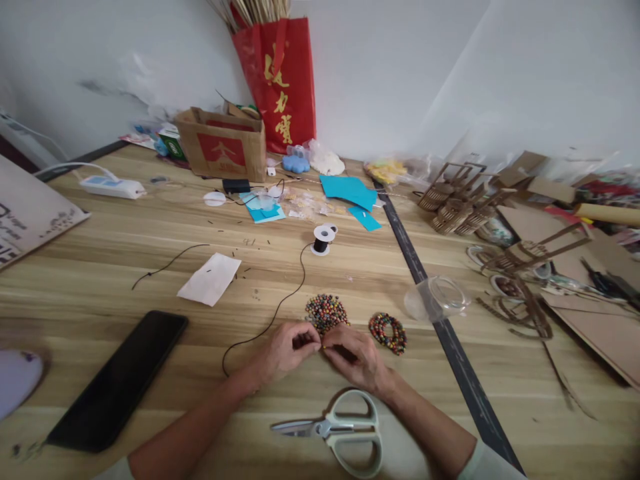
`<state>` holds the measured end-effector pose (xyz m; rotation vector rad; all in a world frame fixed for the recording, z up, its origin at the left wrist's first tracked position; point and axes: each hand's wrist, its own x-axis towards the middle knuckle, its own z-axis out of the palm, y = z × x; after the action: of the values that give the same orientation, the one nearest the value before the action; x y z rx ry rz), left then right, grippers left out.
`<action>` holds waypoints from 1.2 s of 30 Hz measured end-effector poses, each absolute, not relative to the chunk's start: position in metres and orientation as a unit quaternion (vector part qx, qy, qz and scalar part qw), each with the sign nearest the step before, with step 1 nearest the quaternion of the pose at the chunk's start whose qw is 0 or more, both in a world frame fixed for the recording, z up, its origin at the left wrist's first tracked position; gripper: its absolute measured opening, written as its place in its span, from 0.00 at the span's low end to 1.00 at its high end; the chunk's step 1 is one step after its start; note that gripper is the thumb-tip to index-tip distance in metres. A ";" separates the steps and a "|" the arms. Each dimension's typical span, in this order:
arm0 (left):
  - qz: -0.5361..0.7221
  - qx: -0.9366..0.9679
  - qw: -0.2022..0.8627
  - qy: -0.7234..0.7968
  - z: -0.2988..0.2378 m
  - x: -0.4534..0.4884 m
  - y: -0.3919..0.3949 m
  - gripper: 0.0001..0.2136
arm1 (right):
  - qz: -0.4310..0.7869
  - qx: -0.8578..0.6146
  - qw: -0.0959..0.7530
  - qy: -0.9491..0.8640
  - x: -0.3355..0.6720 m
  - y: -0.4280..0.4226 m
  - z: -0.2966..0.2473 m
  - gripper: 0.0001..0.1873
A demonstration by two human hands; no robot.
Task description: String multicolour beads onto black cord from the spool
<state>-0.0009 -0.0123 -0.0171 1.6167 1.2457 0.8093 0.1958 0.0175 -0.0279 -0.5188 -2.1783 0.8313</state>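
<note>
My left hand [290, 348] is closed in a pinch just in front of a pile of small multicoloured beads [326, 313]. A thin black cord [273, 320] runs from a white spool [324, 239] down to my left forearm and seems to lead into this pinch, though its end is hidden. My right hand [357, 357] meets it fingertip to fingertip, pinching what looks like a tiny yellowish bead. Right of the pile lies a coiled string of beads [388, 333]. Scissors with pale green handles [355, 427] rest below my hands, blades pointing left.
A black phone [120, 380] and a white paper [210, 279] lie on the left. A clear plastic cup [435, 299] lies on its side at right, near small woven baskets [460, 203]. Behind stand a cardboard box [225, 147], a red bag [295, 80] and blue sheets [349, 191].
</note>
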 end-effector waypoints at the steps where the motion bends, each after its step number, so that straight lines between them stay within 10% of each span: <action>1: 0.328 0.655 0.456 0.505 -0.018 -0.001 -0.012 0.04 | 0.322 -0.206 0.368 -0.848 0.196 0.017 -0.028 0.03; 36: 0.304 0.680 0.453 0.490 -0.011 -0.007 -0.010 0.06 | 0.317 -0.195 0.361 -0.855 0.198 0.017 -0.024 0.03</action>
<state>-0.0065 -0.0100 -0.0106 1.6785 1.2102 0.7494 0.1975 0.0175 -0.0243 -0.5034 -2.2042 0.8166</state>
